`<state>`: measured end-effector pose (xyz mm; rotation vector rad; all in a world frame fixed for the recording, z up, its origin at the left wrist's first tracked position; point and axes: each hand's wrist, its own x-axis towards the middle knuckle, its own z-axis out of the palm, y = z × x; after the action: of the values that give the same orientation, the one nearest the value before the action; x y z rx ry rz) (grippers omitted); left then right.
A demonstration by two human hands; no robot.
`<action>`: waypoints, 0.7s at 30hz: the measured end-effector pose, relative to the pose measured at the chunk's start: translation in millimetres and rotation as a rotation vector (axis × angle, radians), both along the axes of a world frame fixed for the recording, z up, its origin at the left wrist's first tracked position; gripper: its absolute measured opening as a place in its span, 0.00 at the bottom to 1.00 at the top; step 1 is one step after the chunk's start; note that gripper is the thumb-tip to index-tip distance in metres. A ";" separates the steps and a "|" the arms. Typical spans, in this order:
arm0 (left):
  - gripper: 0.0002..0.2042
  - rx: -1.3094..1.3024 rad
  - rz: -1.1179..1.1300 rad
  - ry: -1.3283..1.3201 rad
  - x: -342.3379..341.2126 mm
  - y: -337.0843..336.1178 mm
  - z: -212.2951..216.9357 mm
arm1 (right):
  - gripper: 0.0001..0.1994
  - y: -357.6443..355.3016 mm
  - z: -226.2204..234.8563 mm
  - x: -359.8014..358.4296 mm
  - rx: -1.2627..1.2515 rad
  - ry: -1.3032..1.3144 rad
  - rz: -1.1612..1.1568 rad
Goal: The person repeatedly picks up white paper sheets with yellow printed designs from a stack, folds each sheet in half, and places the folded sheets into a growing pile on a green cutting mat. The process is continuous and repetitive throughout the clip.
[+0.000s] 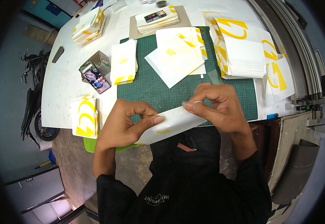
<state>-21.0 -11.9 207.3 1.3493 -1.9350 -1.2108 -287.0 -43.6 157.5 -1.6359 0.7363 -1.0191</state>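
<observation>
Both hands are up off the desk, working one white sheet that hangs in the air just in front of the near edge of the green cutting mat. The left hand has its grip pressed together on the sheet's left half, thumb on top and fingers curled beneath. The right hand pinches the sheet's upper right corner between thumb and forefinger, where a thin clear film seems to lift away (hard to be sure, it is nearly see-through). A small yellow mark shows on the sheet's near face.

To my eye this is the peeling step: a layer being started at a corner of a sticker sheet. The next move would call for a steady hold from the left hand while the right draws the film back low and slowly, so that the yellow shape does not tear or lift with it.

On the mat itself, beyond the hands, lie loose white sheets with yellow shapes. At the mat's right edge stands a tall stack of white and yellow sheets; off its left edge lies a phone beside a small box, and nearer the desk's front, left of the mat, another small yellow-printed stack.
</observation>
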 end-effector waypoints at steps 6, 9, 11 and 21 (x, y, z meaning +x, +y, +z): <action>0.09 0.021 -0.016 0.013 -1.6 -1.1 -4.2 | 0.08 -6.6 -12.6 -6.7 0.099 -0.031 0.059; 0.09 0.067 0.000 -0.012 2.1 -1.1 -6.5 | 0.06 -1.9 -12.1 4.2 0.180 -0.145 0.050; 0.09 0.070 -0.008 -0.011 3.4 -2.0 -9.7 | 0.03 1.4 -10.0 11.4 -0.036 -0.040 0.025; 0.11 0.253 0.252 0.193 51.1 -27.9 -63.1 | 0.28 -34.1 -55.4 3.9 0.333 -0.174 0.168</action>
<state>30.1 -39.8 144.2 1.4876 -1.4682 -1.4344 -283.2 -77.8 102.2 -1.2818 0.6042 -0.8548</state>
